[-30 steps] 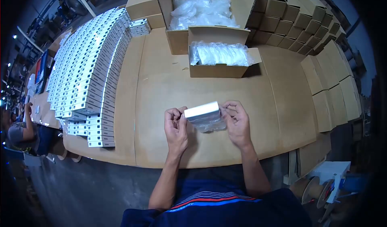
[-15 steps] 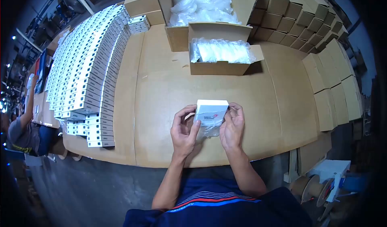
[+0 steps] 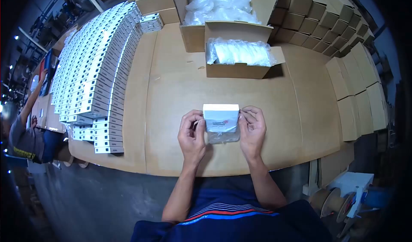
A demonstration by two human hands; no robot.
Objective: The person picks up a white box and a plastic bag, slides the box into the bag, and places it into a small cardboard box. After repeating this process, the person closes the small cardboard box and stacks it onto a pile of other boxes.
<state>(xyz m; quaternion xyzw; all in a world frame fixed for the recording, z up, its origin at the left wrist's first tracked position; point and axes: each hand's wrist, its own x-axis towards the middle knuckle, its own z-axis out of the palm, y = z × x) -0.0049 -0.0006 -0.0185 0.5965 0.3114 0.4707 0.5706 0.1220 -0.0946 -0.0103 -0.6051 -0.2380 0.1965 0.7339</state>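
A small white box with printed lettering and a red mark is held upright over the table, between both hands. A clear plastic bag hangs from its lower part; how far the bag reaches up the box is hard to see. My left hand pinches the left edge, thumb on the front. On the opposite edge, my right hand pinches with thumb and fingers near the upper corner. Beyond the hands stands an open carton packed with white items in clear plastic.
A large carton of clear bags sits behind. Rows of stacked white boxes line the left side. Brown cartons are piled at the right. A co-worker is at far left; a reel stands off the table's right front.
The white box has turned to face me squarely and shifted slightly left. My hands have moved a little apart, and more of the plastic bag shows spread below the box.
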